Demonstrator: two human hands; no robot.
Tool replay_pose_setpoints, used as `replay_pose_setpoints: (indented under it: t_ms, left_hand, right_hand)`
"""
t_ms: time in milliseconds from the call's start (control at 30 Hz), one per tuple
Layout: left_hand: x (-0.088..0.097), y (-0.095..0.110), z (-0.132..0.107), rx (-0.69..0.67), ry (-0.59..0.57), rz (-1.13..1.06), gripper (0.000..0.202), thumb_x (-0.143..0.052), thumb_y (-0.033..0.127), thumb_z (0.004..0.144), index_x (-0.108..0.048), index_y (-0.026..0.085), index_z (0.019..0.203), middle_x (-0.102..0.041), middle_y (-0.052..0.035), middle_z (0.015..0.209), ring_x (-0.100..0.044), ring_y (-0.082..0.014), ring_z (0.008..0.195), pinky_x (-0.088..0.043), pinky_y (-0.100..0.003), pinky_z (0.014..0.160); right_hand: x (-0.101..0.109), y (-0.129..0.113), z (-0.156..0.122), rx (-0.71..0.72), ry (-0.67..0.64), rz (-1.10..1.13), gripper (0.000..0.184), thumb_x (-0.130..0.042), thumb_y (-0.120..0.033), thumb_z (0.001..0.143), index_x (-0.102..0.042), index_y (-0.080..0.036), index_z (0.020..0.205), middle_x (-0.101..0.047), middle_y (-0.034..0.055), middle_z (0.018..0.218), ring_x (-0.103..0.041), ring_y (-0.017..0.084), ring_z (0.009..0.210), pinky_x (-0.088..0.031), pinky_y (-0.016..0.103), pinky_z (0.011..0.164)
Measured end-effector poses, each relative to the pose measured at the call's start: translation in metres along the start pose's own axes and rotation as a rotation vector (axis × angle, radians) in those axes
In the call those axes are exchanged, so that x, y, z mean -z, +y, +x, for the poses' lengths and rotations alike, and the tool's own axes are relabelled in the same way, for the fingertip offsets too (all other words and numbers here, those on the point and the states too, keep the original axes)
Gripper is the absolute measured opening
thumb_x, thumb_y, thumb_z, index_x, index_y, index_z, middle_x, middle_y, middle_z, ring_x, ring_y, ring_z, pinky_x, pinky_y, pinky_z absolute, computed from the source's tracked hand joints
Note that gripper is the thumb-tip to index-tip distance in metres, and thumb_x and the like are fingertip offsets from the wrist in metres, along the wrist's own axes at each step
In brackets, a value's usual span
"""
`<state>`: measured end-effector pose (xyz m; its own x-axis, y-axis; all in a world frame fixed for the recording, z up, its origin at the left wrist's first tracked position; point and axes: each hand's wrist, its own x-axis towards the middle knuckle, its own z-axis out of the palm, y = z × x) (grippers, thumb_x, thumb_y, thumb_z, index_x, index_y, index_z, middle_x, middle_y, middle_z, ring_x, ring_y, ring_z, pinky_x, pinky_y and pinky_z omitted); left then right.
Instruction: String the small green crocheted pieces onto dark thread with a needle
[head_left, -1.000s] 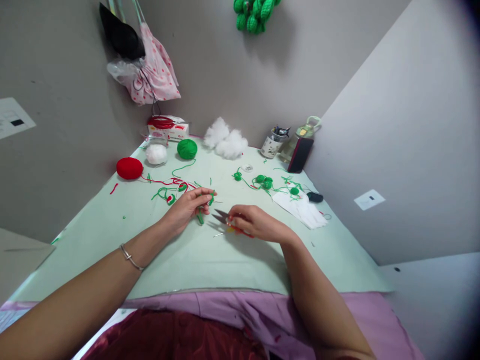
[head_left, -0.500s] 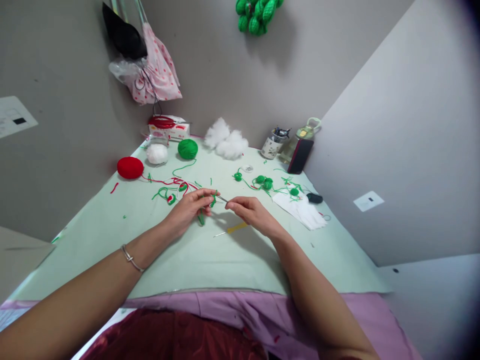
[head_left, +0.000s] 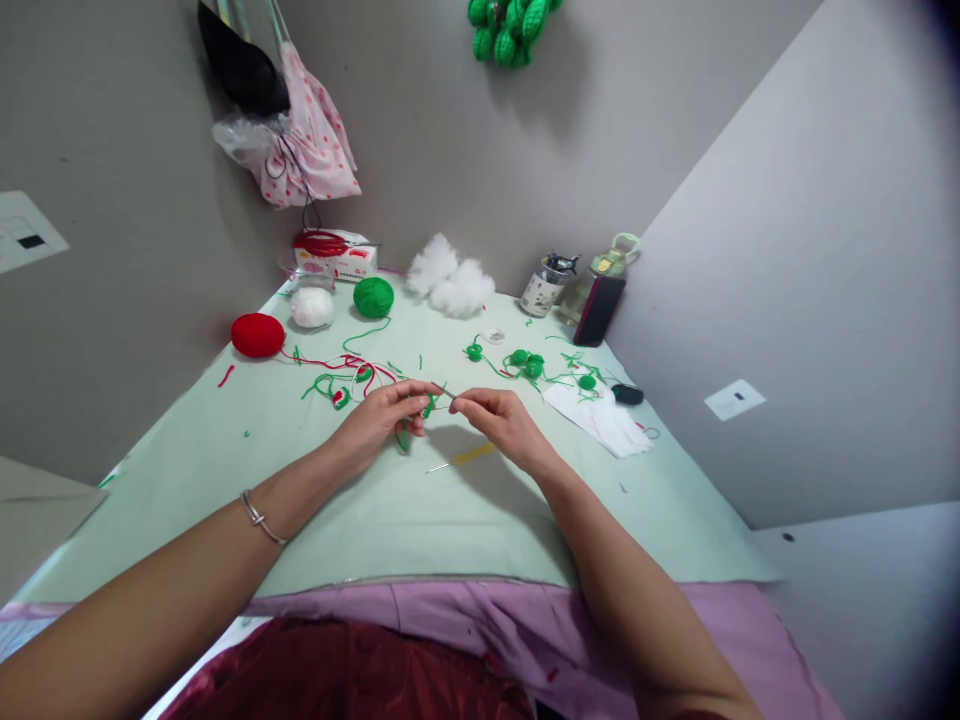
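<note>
My left hand [head_left: 377,417] is closed in a pinch on a small green crochet piece [head_left: 427,405] with a green yarn tail hanging down. My right hand [head_left: 501,420] is closed on a thin metal tool [head_left: 445,393]. The tool's point touches the green piece, and I cannot make out the rest of it. Both hands hover just above the pale green table cover [head_left: 375,520], close together at its middle. A crochet hook with a yellow handle [head_left: 471,456] lies on the cover below my right hand.
Red [head_left: 257,335], white [head_left: 312,307] and green [head_left: 373,297] yarn balls sit at the back left, with white stuffing [head_left: 450,280], a jar [head_left: 544,290], a bottle [head_left: 604,270] and a phone [head_left: 600,310] along the wall. Small green crochet balls [head_left: 525,362] and a white cloth [head_left: 600,415] lie to the right.
My right hand lifted off the table and moved left and up to the green piece. The yellow-handled hook, earlier under that hand, now lies uncovered. My left hand barely moved.
</note>
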<state>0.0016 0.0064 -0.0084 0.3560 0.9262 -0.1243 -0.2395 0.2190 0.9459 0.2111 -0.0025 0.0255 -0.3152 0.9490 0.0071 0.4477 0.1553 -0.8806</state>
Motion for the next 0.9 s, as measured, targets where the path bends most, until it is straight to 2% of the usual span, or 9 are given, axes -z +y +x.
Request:
replay_pose_setpoints:
  t_ms: [133,233,300,400,500,600,733,800,900]
  left_hand:
    - [0.002,0.000,0.000,0.007,-0.038,-0.067,0.028,-0.073,0.030,0.085,-0.072,0.015,0.108,-0.064,-0.0020,0.090,-0.059,-0.0079,0.064,-0.051,-0.020,0.062]
    - [0.003,0.000,0.001,0.020,-0.082,-0.114,0.024,-0.072,0.029,0.087,-0.072,0.015,0.106,-0.066,-0.0039,0.095,-0.059,-0.0078,0.066,-0.052,-0.020,0.063]
    - [0.003,0.000,0.001,0.030,-0.103,-0.136,0.024,-0.073,0.029,0.086,-0.072,0.014,0.105,-0.065,-0.0035,0.093,-0.059,-0.0076,0.066,-0.052,-0.019,0.062]
    - [0.004,0.003,0.001,0.019,-0.083,-0.151,0.023,-0.076,0.030,0.084,-0.071,0.014,0.099,-0.060,-0.0010,0.085,-0.056,-0.0071,0.064,-0.052,-0.018,0.060]
    - [0.007,0.010,0.002,-0.050,0.006,-0.164,0.024,-0.080,0.033,0.081,-0.069,0.014,0.092,-0.058,0.0011,0.080,-0.054,-0.0065,0.063,-0.052,-0.017,0.061]
    - [0.016,0.018,0.006,-0.191,0.178,-0.193,0.029,-0.083,0.035,0.075,-0.066,0.016,0.089,-0.059,0.0022,0.080,-0.055,-0.0067,0.063,-0.054,-0.019,0.064]
    - [0.031,0.024,0.013,-0.344,0.380,-0.164,0.030,-0.082,0.036,0.073,-0.064,0.019,0.090,-0.063,0.0016,0.082,-0.063,-0.0120,0.074,-0.056,-0.027,0.079]
    - [0.036,0.023,0.015,-0.395,0.442,0.002,0.029,-0.080,0.034,0.073,-0.066,0.020,0.094,-0.068,-0.0008,0.091,-0.066,-0.0169,0.088,-0.053,-0.032,0.088]
    - [0.037,0.018,0.014,-0.476,0.506,0.439,0.028,-0.074,0.035,0.079,-0.069,0.022,0.102,-0.069,-0.0041,0.111,-0.063,-0.0231,0.107,-0.046,-0.037,0.100]
  right_hand:
    - [0.008,0.012,0.003,-0.034,0.171,-0.192,0.036,-0.056,-0.052,0.094,-0.069,-0.018,0.093,-0.052,-0.0012,0.069,-0.044,0.014,0.064,-0.033,0.028,0.062]
    - [0.009,0.024,0.006,0.011,0.298,-0.462,0.031,-0.058,-0.042,0.095,-0.067,-0.020,0.115,-0.065,0.0072,0.097,-0.058,0.021,0.086,-0.042,0.032,0.076]
    - [0.006,0.030,0.008,0.086,0.290,-0.574,0.030,-0.055,-0.033,0.098,-0.065,-0.020,0.124,-0.065,0.0122,0.117,-0.060,0.025,0.104,-0.045,0.035,0.086]
    - [-0.006,0.032,0.013,0.159,0.171,-0.624,0.025,-0.050,-0.023,0.100,-0.068,-0.022,0.118,-0.067,0.0105,0.121,-0.062,0.023,0.110,-0.046,0.033,0.091]
    - [-0.020,0.028,0.021,0.190,0.033,-0.804,0.026,-0.048,-0.020,0.102,-0.068,-0.023,0.118,-0.067,0.0088,0.123,-0.061,0.022,0.112,-0.046,0.031,0.088]
    - [-0.028,0.025,0.032,0.211,-0.063,-1.034,0.026,-0.045,-0.019,0.103,-0.070,-0.019,0.110,-0.067,0.0113,0.115,-0.059,0.024,0.107,-0.045,0.032,0.082]
    - [-0.033,0.025,0.041,0.257,-0.104,-1.089,0.024,-0.048,-0.011,0.098,-0.071,-0.014,0.099,-0.067,0.0144,0.105,-0.059,0.024,0.100,-0.043,0.032,0.080]
    - [-0.035,0.025,0.043,0.274,-0.094,-1.090,0.025,-0.046,-0.009,0.098,-0.071,-0.013,0.100,-0.067,0.0152,0.104,-0.059,0.024,0.100,-0.042,0.032,0.078]
    - [-0.037,0.023,0.040,0.268,-0.041,-1.070,0.024,-0.047,-0.010,0.097,-0.070,-0.015,0.100,-0.068,0.0126,0.099,-0.060,0.023,0.095,-0.040,0.031,0.073]
